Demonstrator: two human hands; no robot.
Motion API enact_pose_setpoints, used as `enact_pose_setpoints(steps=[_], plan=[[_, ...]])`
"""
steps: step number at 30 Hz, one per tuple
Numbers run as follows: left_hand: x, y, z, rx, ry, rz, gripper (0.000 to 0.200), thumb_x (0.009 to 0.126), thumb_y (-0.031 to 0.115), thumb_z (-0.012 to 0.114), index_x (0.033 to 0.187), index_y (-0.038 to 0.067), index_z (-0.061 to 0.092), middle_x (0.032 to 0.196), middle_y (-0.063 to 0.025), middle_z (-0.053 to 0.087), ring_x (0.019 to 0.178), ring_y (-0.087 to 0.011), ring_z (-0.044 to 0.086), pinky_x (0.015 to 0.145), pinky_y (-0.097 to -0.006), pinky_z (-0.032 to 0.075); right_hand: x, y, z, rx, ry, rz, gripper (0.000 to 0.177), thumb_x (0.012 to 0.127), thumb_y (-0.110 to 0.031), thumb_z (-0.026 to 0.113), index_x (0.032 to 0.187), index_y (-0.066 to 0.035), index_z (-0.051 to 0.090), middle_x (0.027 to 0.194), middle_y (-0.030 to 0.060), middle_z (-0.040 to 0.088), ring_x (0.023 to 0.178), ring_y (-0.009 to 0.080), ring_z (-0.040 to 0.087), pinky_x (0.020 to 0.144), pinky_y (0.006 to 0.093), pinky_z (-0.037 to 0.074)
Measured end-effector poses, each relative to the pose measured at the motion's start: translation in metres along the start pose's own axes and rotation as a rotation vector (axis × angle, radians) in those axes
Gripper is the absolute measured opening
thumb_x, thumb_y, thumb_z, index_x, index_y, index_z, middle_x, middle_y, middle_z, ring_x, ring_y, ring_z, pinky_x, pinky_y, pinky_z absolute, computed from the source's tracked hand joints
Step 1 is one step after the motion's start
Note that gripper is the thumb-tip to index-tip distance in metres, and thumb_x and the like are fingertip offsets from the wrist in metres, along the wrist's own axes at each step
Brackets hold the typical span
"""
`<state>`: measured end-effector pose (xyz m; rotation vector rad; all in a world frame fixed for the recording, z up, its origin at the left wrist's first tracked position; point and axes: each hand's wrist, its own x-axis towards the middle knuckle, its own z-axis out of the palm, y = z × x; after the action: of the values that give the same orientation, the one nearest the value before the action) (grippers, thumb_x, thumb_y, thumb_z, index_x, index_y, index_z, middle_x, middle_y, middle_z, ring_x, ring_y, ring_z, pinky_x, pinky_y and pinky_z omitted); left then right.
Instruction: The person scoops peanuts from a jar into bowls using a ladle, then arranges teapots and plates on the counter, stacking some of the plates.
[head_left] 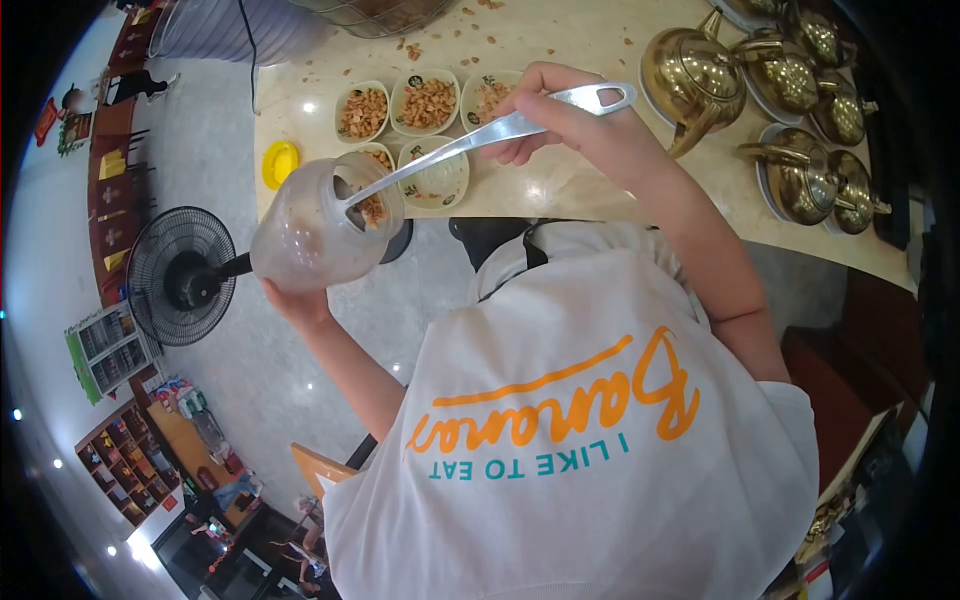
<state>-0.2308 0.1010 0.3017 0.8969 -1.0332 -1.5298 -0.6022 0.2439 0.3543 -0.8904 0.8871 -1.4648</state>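
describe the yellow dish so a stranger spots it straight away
Find the pale counter, then its left edge. There, just above the cloudy jar in the picture, sits a small yellow dish. Its bright yellow sets it apart from the pale bowls to its right.

Printed across the white shirt, upside down in the head view, were teal capitals, "I LIKE TO EAT", and larger orange script, "Bananas", underscored by a stroke. Markings on the pale bowls were too small to read.

Grey floor, black fan.
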Motion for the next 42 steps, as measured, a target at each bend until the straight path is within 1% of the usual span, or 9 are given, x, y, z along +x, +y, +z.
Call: enact_pose_setpoints(steps=[5, 11, 13, 17, 22, 26, 31, 37, 42], plan=[[0.003, 0.008, 0.009, 0.147, -0.006, -0.023, 0.075, 0.077, 0.049, 0.057, 0.133, 0.006, 0.034, 0.134, -0.0131, 0.039, 0.124, -0.0316, 0.038, 0.100, -0.0488, 0.033, 0.012, 0.029, -0.002, 0.271, -0.023, 0.067, 0.022, 0.092, -0.018, 0.048, 0.096, 0.003, 0.052, 0.092, 0.0203, 0.064, 0.084, 0.0236, 0.065, 0.073, 0.0298, 0.053], [0.002, 0.018, 0.014, 0.323, -0.016, -0.088, 0.084, 0.071, 0.044, 0.067, 0.135, 0.007, 0.030, 0.132, -0.0130, 0.038, 0.123, -0.0283, 0.036, 0.101, -0.0430, 0.031, 0.018, 0.068, -0.002, 0.353, -0.008, 0.178, 0.022, 0.092, -0.019, 0.047, 0.097, 0.003, 0.052, 0.093, 0.0207, 0.063, 0.085, 0.0250, 0.065, 0.075, 0.0307, 0.053], [0.004, 0.017, 0.008, 0.432, -0.008, -0.106, 0.085, 0.070, 0.043, 0.068, 0.136, 0.007, 0.028, 0.131, -0.0132, 0.039, 0.123, -0.0279, 0.036, 0.101, -0.0419, 0.031, 0.017, 0.068, -0.010, 0.315, 0.005, 0.181, 0.023, 0.092, -0.019, 0.047, 0.097, 0.003, 0.052, 0.095, 0.0207, 0.063, 0.086, 0.0250, 0.064, 0.076, 0.0309, 0.053], [-0.004, 0.021, 0.039, 0.466, 0.035, -0.070, 0.080, 0.074, 0.033, 0.066, 0.138, 0.007, 0.025, 0.130, -0.0142, 0.039, 0.122, -0.0283, 0.037, 0.101, -0.0415, 0.030, 0.012, 0.067, -0.030, 0.231, 0.026, 0.170, 0.024, 0.092, -0.021, 0.048, 0.097, 0.003, 0.052, 0.098, 0.0201, 0.062, 0.088, 0.0256, 0.064, 0.078, 0.0316, 0.052], [-0.002, 0.024, 0.044, 0.524, 0.059, -0.042, 0.073, 0.078, 0.025, 0.063, 0.138, 0.008, 0.025, 0.129, -0.0153, 0.040, 0.119, -0.0285, 0.040, 0.100, -0.0411, 0.032, 0.004, 0.064, -0.042, 0.163, 0.095, 0.181, 0.024, 0.092, -0.023, 0.046, 0.097, 0.000, 0.052, 0.094, 0.0178, 0.062, 0.087, 0.0245, 0.063, 0.076, 0.0334, 0.051], [-0.005, 0.029, 0.056, 0.586, 0.043, -0.027, 0.073, 0.077, 0.027, 0.065, 0.137, 0.008, 0.027, 0.128, -0.0151, 0.040, 0.119, -0.0278, 0.040, 0.099, -0.0407, 0.033, -0.004, 0.065, -0.058, 0.171, 0.113, 0.185, 0.025, 0.092, -0.022, 0.048, 0.098, 0.002, 0.053, 0.097, 0.0191, 0.062, 0.086, 0.0250, 0.064, 0.078, 0.0333, 0.051], [-0.001, 0.026, 0.062, 0.635, 0.027, 0.047, 0.076, 0.075, 0.031, 0.067, 0.136, 0.008, 0.029, 0.128, -0.0150, 0.040, 0.119, -0.0279, 0.040, 0.098, -0.0417, 0.034, -0.016, 0.060, -0.069, 0.172, 0.120, 0.125, 0.022, 0.092, -0.021, 0.047, 0.093, 0.001, 0.052, 0.095, 0.0198, 0.063, 0.087, 0.0249, 0.064, 0.076, 0.0335, 0.050], [0.003, 0.029, 0.064, 0.667, 0.077, 0.053, 0.079, 0.074, 0.035, 0.068, 0.136, 0.007, 0.028, 0.129, -0.0157, 0.040, 0.119, -0.0288, 0.040, 0.097, -0.0421, 0.036, -0.022, 0.056, -0.079, 0.156, 0.122, 0.064, 0.022, 0.093, -0.021, 0.046, 0.092, 0.001, 0.052, 0.094, 0.0204, 0.063, 0.087, 0.0245, 0.063, 0.076, 0.0336, 0.050], [0.004, 0.023, 0.056, 0.486, 0.034, -0.025, 0.084, 0.072, 0.039, 0.068, 0.137, 0.006, 0.026, 0.130, -0.0151, 0.038, 0.121, -0.0289, 0.038, 0.099, -0.0426, 0.032, -0.011, 0.063, -0.070, 0.233, 0.041, 0.094, 0.023, 0.093, -0.022, 0.046, 0.094, 0.000, 0.052, 0.095, 0.0208, 0.063, 0.088, 0.0247, 0.063, 0.077, 0.0335, 0.050]])
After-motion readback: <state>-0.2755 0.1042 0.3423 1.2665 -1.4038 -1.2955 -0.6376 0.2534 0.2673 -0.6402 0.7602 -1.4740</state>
